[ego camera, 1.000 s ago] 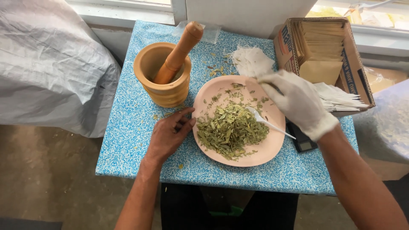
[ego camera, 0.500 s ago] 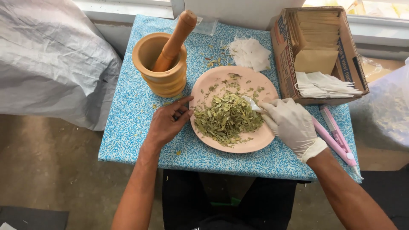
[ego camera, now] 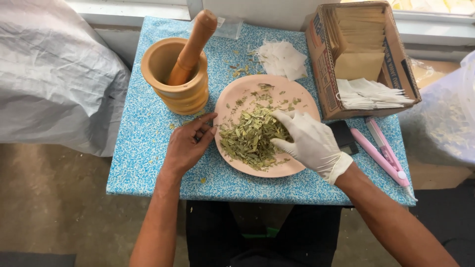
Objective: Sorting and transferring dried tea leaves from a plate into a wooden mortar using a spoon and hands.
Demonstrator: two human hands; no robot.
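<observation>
A pink plate [ego camera: 297,91] in the middle of a blue speckled table [ego camera: 143,143] holds a heap of dried green leaves [ego camera: 247,138]. My right hand [ego camera: 309,143], in a white glove, lies on the right side of the heap. Its fingers bend into the leaves and the thumb is apart. What it holds underneath is hidden. My bare left hand [ego camera: 188,146] rests flat on the table, fingertips touching the plate's left rim, holding nothing.
A wooden mortar [ego camera: 185,96] with a pestle [ego camera: 193,44] stands back left. White paper bags [ego camera: 282,58] lie behind the plate. A cardboard box [ego camera: 321,54] of envelopes, a black device [ego camera: 344,138] and a pink tool [ego camera: 383,153] are on the right. A grey sack [ego camera: 54,74] is left.
My right hand came down from the box side onto the leaf heap; the thin white tool seen at its fingers earlier no longer shows. My left hand stayed at the plate's rim.
</observation>
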